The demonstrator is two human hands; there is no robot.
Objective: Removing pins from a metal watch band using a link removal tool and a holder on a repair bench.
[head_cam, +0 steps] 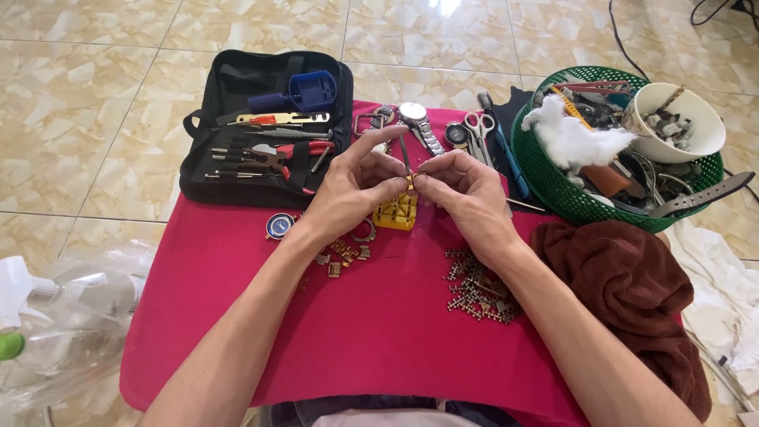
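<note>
Both hands meet over the middle of the red-covered worktop [379, 332]. The left hand [352, 190] and the right hand [466, 194] each pinch a small gold watch-band link [410, 181] between thumb and fingertips, so each grip is clenched on that one piece, held just above the yellow band-holder block [395, 212]. A thin dark tool [404, 152] rises from between the fingers; which hand steadies it cannot be told.

Loose gold links [341, 255] lie on the cloth under the left wrist, with a round blue-faced watch case [279, 225] just beside them. A heap of silver links [478, 289] lies under the right forearm.

At the far left an open black zip tool case [265, 126] holds a blue case-opener [312, 89], red-handled pliers [304, 150] and slim screwdrivers. Behind the hands lie a silver wristwatch [419, 122] and small scissors [477, 126].

To the right a green mesh basket [553, 186] carries white cotton wadding [571, 136], watch straps, and a white bowl [678, 120] of small parts. A brown cloth [632, 292] lies crumpled near the right elbow. Clear plastic bags [71, 316] sit on the tiled floor at the left edge; no label can be read from here.
</note>
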